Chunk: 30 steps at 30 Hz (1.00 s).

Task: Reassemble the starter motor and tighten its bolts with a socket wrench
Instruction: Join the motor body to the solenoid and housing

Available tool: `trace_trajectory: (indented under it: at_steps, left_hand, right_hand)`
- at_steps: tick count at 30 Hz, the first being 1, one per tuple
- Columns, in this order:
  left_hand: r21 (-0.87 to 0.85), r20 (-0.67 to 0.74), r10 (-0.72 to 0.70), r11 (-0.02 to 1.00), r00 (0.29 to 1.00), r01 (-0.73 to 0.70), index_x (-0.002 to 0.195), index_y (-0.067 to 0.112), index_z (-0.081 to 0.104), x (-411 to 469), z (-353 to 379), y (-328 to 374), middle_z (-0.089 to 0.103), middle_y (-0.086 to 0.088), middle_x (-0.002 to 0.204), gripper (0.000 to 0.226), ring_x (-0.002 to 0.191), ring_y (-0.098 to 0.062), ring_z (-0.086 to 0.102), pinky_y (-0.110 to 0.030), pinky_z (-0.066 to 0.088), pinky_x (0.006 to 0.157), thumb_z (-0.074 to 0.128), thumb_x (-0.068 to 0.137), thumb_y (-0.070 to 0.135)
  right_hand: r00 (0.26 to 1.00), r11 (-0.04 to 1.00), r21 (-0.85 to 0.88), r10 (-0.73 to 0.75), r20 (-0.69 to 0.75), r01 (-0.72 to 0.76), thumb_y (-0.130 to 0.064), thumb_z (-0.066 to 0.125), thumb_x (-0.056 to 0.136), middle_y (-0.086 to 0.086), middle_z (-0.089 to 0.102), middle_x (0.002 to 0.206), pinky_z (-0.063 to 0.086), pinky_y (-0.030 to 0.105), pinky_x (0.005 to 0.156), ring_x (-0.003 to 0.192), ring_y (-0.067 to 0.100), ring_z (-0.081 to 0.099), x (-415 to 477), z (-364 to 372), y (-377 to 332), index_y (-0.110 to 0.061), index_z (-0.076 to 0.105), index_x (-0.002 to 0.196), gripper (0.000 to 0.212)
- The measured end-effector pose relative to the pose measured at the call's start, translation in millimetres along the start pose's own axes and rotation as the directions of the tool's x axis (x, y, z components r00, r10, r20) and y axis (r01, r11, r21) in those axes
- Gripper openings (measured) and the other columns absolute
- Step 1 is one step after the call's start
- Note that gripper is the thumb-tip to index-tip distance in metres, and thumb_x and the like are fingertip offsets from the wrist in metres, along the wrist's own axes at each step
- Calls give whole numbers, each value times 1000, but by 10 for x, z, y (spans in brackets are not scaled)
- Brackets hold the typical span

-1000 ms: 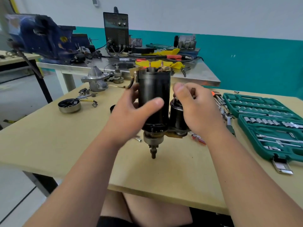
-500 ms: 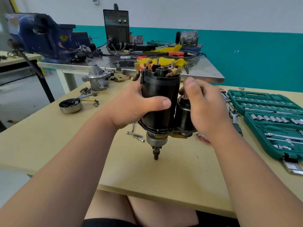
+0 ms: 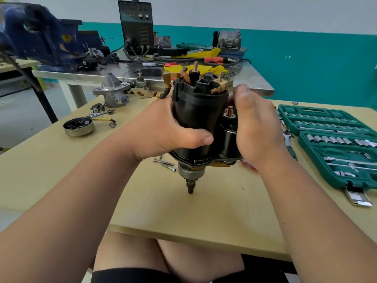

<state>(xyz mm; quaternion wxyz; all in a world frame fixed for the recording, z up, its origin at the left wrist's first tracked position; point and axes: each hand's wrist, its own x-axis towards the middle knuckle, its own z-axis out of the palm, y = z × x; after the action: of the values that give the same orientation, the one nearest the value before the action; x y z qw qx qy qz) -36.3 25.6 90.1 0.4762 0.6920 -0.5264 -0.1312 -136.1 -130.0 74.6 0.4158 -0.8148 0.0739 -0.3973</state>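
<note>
I hold a black starter motor body [image 3: 196, 117] upright above the wooden table [image 3: 214, 217], shaft pointing down and brush leads and copper studs sticking out on top. My left hand [image 3: 163, 131] grips the main cylinder, thumb across its front. My right hand [image 3: 257, 127] wraps around the smaller solenoid [image 3: 228, 137] at its right side. Two loose bolts [image 3: 165, 163] lie on the table under my left hand. A silver nose housing [image 3: 113, 90] stands at the back left. A ratchet wrench [image 3: 289, 141] lies right of my right hand, partly hidden.
An open green socket set [image 3: 334, 144] takes up the table's right side. A round metal end cap [image 3: 78, 126] and small gears [image 3: 100, 109] sit at the left. Behind are a steel bench [image 3: 253, 80] with a black power unit [image 3: 137, 27], cables, yellow rags and a blue vise [image 3: 40, 37].
Both hands have lifted the motor closer to me and tilted its top toward the camera, so the brush end shows. My right hand slid up along the solenoid.
</note>
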Motion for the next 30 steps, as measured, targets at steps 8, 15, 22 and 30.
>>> trace_trajectory:
  at_steps: [8,15,22,30]
  left_hand:
    - [94,10,-90,992,996,89,107,36,63,-98,-46,-83,73,10,106,57,106,-9,66,-38,52,97,71,55,55]
    - [-182,-165,-116,980,979,85,126,17,56,-128,50,-251,70,-3,116,76,109,-16,67,-37,54,95,75,58,45]
    - [-417,-253,-153,908,955,35,122,10,58,-112,57,-408,68,-16,115,62,111,-36,64,-60,47,100,76,68,36]
    - [-395,-223,-152,917,963,53,111,16,65,158,64,-430,72,-10,106,54,105,-31,68,-50,54,94,78,64,39]
  right_hand:
    - [999,997,-72,-29,-28,27,-62,28,88,-4,53,69,35,5,57,69,-6,50,-56,7,-60,-24,56,79,48]
    - [999,978,-205,25,-22,-29,-64,31,93,-16,51,75,32,13,51,68,-8,50,-6,134,-171,-29,48,89,38]
    - [974,993,-118,40,221,-14,-74,39,74,-20,56,92,44,23,62,82,-3,56,10,86,-212,-35,46,110,53]
    - [987,999,-1,33,156,-33,-49,56,77,-22,59,66,39,9,47,62,-3,56,161,38,22,-33,59,82,18]
